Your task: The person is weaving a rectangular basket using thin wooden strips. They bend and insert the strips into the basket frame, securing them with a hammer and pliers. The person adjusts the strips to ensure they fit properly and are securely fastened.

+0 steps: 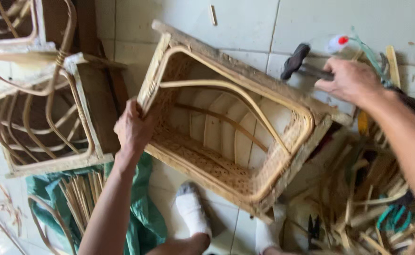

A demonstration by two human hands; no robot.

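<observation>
A rectangular woven rattan basket on a wooden frame [245, 75] lies tilted on the tiled floor, its opening facing me. My left hand [133, 126] grips the frame's left corner. To the upper right, just beyond the frame's far rim, my right hand [351, 80] holds a hammer by its handle. The hammer's black head [295, 60] points left, above the floor. Inside the basket, bent rattan strips cross the woven wall.
A second rattan frame [47, 118] stands at the left, partly over a green cloth [143, 212] with a bundle of thin canes [82, 193]. Loose cane offcuts and tools [363, 198] pile up at the right. My feet in white socks [192, 210] rest below the basket.
</observation>
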